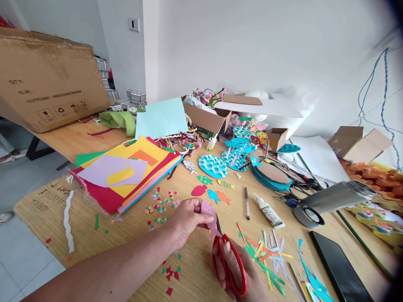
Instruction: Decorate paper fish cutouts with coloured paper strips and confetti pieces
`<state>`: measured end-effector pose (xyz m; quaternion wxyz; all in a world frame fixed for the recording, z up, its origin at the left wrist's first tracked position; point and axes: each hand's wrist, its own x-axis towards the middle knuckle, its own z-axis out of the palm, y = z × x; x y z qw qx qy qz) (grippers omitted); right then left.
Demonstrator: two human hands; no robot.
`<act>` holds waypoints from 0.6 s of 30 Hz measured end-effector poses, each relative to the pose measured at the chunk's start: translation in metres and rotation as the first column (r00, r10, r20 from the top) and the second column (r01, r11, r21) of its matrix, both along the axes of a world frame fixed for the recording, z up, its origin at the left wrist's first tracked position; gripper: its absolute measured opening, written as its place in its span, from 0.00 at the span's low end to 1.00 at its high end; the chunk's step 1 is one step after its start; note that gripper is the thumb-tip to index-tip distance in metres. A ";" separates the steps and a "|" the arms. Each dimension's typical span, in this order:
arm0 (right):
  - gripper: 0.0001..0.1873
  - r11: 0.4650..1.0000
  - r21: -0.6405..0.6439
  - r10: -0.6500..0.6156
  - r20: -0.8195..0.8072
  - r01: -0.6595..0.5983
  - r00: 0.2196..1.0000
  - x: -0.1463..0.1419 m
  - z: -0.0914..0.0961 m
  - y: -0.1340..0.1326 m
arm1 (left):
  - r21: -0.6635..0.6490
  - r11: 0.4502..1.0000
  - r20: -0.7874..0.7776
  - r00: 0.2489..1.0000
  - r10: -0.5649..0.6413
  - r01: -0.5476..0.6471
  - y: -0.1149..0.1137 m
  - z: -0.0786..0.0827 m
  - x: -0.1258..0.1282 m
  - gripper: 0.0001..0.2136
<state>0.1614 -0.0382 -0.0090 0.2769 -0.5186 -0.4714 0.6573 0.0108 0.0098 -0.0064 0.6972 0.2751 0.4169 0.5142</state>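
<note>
Between the thumb and fingers of my left hand [189, 220] is a piece of purple paper [208, 213], its lower end shaped like a fish tail. My right hand [242, 268] is wrapped round the red handles of a pair of scissors [242, 274]. The dark blades reach up to the edge of the purple paper, partly behind it. Just beyond the hands lie paper fish: a red one [199, 191], a blue one [213, 195], an orange one [223, 197], a green one [204, 180] and a striped yellow one [226, 184].
Coloured paper sheets [94, 174] are stacked at left. Paper strips [264, 256], a phone [340, 266], a glue bottle [269, 212], a pen [247, 204] and a steel flask [340, 196] lie at right. Paper scraps [170, 272] dot the front. A large carton [50, 79] stands back left.
</note>
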 end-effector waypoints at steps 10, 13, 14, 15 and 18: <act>0.28 1.000 0.019 0.016 0.015 -0.016 1.000 0.003 -0.004 0.002 | -0.001 1.000 0.004 1.000 0.003 -0.003 0.000 0.002 0.000 0.10; 0.29 1.000 0.020 0.018 0.036 -0.019 0.999 0.003 -0.006 0.003 | -0.001 1.000 -0.001 1.000 0.004 -0.004 -0.001 0.002 0.000 0.10; 0.29 1.000 0.021 0.020 0.042 -0.021 0.999 0.004 -0.006 0.003 | -0.001 1.000 -0.002 1.000 0.005 -0.005 -0.001 0.002 0.000 0.10; 0.29 0.999 0.023 0.021 0.044 -0.022 0.999 0.004 -0.007 0.003 | -0.001 1.000 -0.003 1.000 0.005 -0.005 -0.001 0.002 0.000 0.10; 0.29 0.999 0.023 0.023 0.036 -0.024 0.999 0.004 -0.008 0.003 | -0.009 1.000 0.000 1.000 0.008 -0.008 0.000 0.001 0.000 0.10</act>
